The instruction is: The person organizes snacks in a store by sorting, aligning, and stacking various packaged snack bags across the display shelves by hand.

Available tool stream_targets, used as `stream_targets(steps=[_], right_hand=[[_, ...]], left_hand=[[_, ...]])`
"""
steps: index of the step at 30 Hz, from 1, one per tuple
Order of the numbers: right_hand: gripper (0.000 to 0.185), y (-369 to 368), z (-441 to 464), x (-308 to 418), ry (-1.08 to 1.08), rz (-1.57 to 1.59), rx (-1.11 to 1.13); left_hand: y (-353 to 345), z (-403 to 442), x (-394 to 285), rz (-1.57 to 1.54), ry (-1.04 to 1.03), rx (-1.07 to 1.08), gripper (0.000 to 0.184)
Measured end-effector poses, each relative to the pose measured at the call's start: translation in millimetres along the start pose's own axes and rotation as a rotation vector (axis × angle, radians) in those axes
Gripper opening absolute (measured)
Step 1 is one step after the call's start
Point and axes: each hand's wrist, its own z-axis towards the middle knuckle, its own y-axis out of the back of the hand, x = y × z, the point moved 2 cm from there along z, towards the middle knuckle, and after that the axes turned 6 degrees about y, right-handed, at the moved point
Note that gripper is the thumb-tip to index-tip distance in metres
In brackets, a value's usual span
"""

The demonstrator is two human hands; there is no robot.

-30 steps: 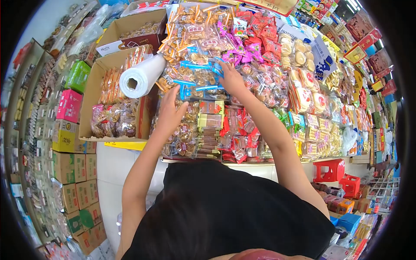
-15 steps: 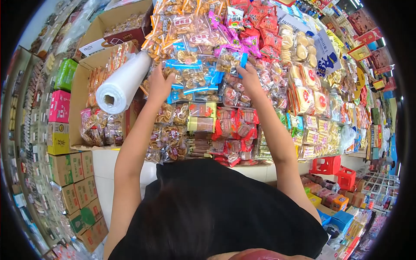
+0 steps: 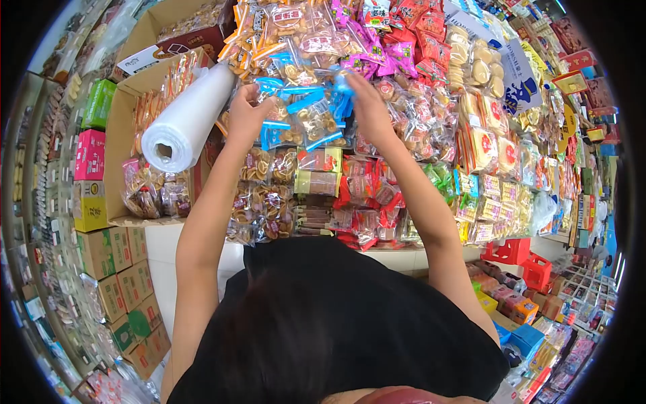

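Blue-edged packets [image 3: 313,121] lie mid-pile on the display, in loose overlapping rows between the two hands.

Left hand [image 3: 247,118] is at the left end of the packets, thumb spread from the fingers. Reads as open; no packet visibly clamped in it. Right hand [image 3: 370,114] is at the right end, fingers reaching far over the blue edges. Fingertips are blurred, so can't tell if it pinches a packet or just touches. Hands bracket the group, which likely lets them steady both ends, since slick film on an uneven heap would slide.

Stock is grouped by kind, probably so wrapper colour alone separates it: orange-edged packets [image 3: 252,27] far left of the blue ones, purple packets [image 3: 400,60] and red packets [image 3: 431,50] far right, brown snack packets [image 3: 259,209] near left, red-wrapped packs [image 3: 363,188] near the shopper-side edge. Blue strips mostly face up, so that group reads clearly.

Plastic roll [image 3: 192,114] lies at a slant left of the left hand, hollow end near, over the open carton [image 3: 118,175]. Looks like carton and contents prop it, keeping it off the blue group and within reach. Carton walls pen in their own packets.
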Motion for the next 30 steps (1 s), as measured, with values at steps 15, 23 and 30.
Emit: stream_targets(steps=[15,23,30], right_hand=[[0.027,66.5,-75.7,54.4,-0.164,0.123,-0.004],[0.019,80.6,-156.1,73.1,-0.507,0.411,-0.156],[0.018,69.9,-174.2,78.1,-0.511,0.368,-0.077]], left_hand=[[15.9,-100.4,16.8,-0.433,0.149,0.056,0.042],[27.4,-150.3,48.3,-0.154,0.189,0.067,0.041],[10.5,-154.0,59.9,-0.082,0.17,0.086,0.051]])
